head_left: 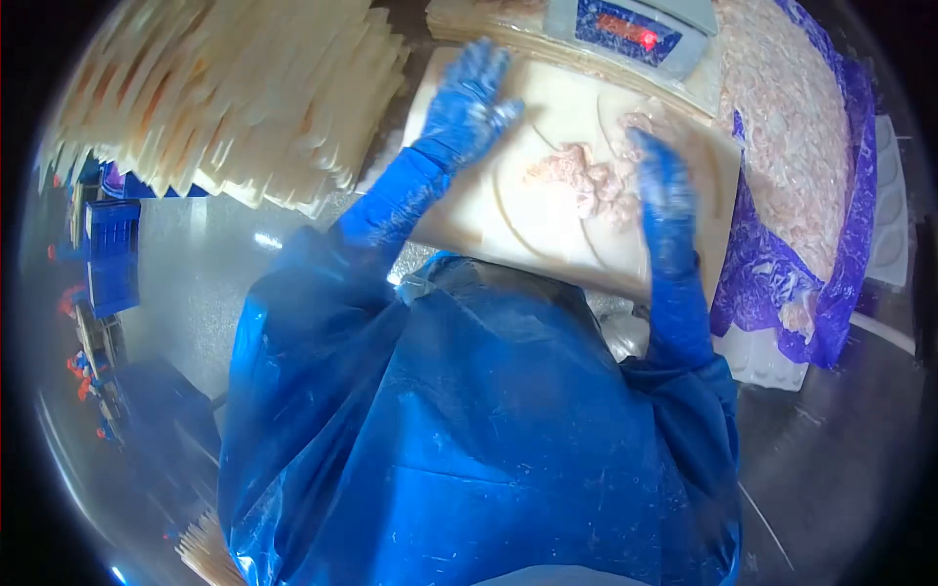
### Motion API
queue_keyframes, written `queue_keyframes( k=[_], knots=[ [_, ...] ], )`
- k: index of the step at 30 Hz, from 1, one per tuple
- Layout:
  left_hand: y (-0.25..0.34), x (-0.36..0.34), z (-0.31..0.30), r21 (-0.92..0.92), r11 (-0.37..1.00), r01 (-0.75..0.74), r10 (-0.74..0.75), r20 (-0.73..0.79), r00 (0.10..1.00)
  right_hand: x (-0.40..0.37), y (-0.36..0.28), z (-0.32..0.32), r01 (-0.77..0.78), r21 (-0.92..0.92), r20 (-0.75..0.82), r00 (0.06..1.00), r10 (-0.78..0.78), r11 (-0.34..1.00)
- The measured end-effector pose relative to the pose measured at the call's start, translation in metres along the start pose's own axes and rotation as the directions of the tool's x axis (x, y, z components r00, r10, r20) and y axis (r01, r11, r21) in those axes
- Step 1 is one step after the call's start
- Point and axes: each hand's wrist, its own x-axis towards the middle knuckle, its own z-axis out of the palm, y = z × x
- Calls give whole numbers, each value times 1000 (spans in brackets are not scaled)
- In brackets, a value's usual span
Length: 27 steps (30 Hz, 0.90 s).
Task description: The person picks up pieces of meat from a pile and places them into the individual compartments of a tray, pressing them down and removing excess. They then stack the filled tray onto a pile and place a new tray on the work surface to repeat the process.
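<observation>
Both hands wear blue gloves smeared with pale residue. My left hand [474,105] lies over the upper left part of a white tray [459,200] with curved lines in its surface, its fingers stretched out and nothing in them. Over the tray's right side is my right hand [666,186], smeared by motion, so its grip cannot be made out. Just left of it, pale pink pieces of raw meat [591,184] lie in a loose clump on the tray. More meat [647,119] sits by its fingertips, partly hidden by the hand.
A scale with a red lit display [625,31] stands behind the tray. To the right, a heap of pale meat [787,127] rests on purple plastic sheeting [772,283]. Stacked cream-coloured trays [234,98] rise at the upper left. Blue crates [112,256] stand farther left, on the floor side.
</observation>
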Motion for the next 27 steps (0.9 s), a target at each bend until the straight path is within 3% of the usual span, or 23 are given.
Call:
queue_keyframes(
  k=[1,2,4,5,6,7,8,10,12,14,15,17,18,19,20,22,23,24,26,27],
  knots=[
    [17,-9,9,34,999,-5,3,66,998,-5,3,-21,-205,66,46,978,202,977],
    [25,-13,16,71,997,-15,7,121,993,-2,4,-24,-214,59,48,976,211,975],
    [22,-18,28,45,999,-28,22,141,990,-1,5,-22,19,-228,39,999,-10,974],
    [30,-15,18,21,1000,9,-12,148,989,5,-13,-8,-103,9,7,995,103,995],
    [39,-9,6,-3,999,40,-39,158,987,3,-9,2,-113,6,1,994,113,994],
    [63,-2,-7,-157,986,46,-30,104,994,0,3,13,60,-240,155,988,-22,969],
    [78,-2,-12,-297,954,29,24,172,985,-5,10,17,257,-438,338,935,-107,861],
    [90,-18,3,-173,984,-50,86,207,975,-1,8,9,218,-486,390,921,-13,846],
    [88,-10,-1,-219,975,-41,87,205,975,5,10,-1,198,-531,441,895,68,824],
    [89,-8,-10,-259,966,-16,73,213,974,6,10,-7,-94,-238,188,972,140,967],
    [89,-7,-18,-424,894,142,-31,258,966,8,5,-1,-321,100,120,944,309,942],
    [82,-12,-22,-629,672,391,-144,407,902,21,-9,18,-251,88,195,953,230,964],
    [79,-15,-22,-627,674,391,-146,406,902,26,-14,27,-175,83,259,954,149,981],
    [75,-15,-23,-763,486,427,-126,422,898,23,-9,36,-334,108,443,859,256,936],
    [71,-15,-26,-854,273,444,-103,433,896,27,-15,40,-329,112,444,861,248,938],
    [62,-19,-39,-874,226,430,-173,398,901,40,-33,50,-519,-52,611,659,438,853],
    [59,-26,-48,-892,172,418,-242,373,896,39,-32,54,-513,12,561,714,419,859],
    [60,-29,-69,-890,179,419,-261,368,893,40,-40,60,-509,15,578,707,408,861],
    [68,-35,-122,-806,265,529,-362,425,830,48,-59,70,-456,218,631,741,232,863],
    [67,-50,-129,-791,235,564,-403,448,798,53,-61,80,-451,305,641,748,170,839]
  ],
)
